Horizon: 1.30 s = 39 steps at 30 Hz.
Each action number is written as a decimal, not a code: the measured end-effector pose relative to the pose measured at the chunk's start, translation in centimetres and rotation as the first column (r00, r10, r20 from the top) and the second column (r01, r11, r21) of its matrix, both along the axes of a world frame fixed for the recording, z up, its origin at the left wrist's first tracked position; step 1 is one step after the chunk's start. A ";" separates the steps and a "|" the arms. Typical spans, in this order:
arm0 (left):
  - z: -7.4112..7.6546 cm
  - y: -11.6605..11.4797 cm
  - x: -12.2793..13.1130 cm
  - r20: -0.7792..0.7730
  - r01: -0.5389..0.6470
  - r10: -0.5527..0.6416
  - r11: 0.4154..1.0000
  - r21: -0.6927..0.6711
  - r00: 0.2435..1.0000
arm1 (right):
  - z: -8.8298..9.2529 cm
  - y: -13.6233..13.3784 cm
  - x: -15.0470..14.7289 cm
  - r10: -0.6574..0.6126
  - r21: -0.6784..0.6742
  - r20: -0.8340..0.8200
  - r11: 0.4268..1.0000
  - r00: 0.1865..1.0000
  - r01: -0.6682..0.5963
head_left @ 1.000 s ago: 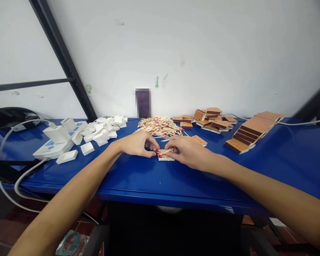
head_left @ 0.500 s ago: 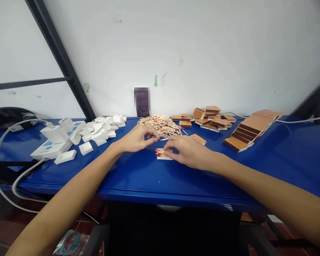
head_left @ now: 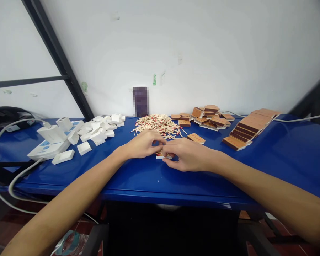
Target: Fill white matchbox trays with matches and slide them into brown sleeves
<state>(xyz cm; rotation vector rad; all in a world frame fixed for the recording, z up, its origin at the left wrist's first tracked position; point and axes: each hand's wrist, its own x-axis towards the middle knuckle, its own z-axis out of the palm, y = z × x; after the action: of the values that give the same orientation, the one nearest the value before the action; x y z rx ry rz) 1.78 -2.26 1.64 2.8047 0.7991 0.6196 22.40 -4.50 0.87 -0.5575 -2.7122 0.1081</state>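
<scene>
A small white matchbox tray with red-tipped matches in it lies on the blue table, largely covered by my hands. My left hand comes in from the left, thumb and fingertips pinched together over the tray's far left side. What the pinch holds is hidden. My right hand curls round the tray's right side, its thumb at the near edge and its forefinger over the top. Both sets of fingertips nearly meet. Just behind them spreads a heap of loose matches.
White empty trays pile up on the left beside a white power strip with cables. One brown matchbox sleeve lies behind my right hand. More sleeves heap at the back right, and a slanting row of them stands farther right.
My left hand has moved right and slightly nearer, from the heap's edge to the tray. My right hand's fingers have shifted over the tray, covering more of its matches.
</scene>
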 end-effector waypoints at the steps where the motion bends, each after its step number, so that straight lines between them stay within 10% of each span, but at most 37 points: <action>1: -0.1 0.0 0.0 0.005 0.002 -0.002 1.000 -0.002 1.000 | 0.0 0.0 0.0 0.015 -0.002 -0.009 1.000 1.000 -0.015; 11: -0.4 0.3 0.0 0.030 -0.010 0.011 0.999 -0.052 0.999 | 0.6 0.5 0.8 0.033 0.068 -0.270 0.998 0.962 -0.015; 25: 0.6 0.0 -1.3 -0.183 -0.089 0.060 0.984 -0.156 0.981 | -0.6 2.4 0.8 -0.228 -0.574 -0.375 0.818 0.899 -0.031; 39: -0.5 1.0 -1.7 -0.092 -0.092 0.073 0.970 -0.226 0.993 | -0.7 2.5 1.2 -0.093 -0.348 -0.116 0.936 0.989 0.048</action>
<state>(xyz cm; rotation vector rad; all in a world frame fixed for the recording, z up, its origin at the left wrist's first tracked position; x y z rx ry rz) 0.05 -1.24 1.17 2.6107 0.9425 0.3948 23.62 -1.99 0.13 -0.7180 -2.5538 0.5890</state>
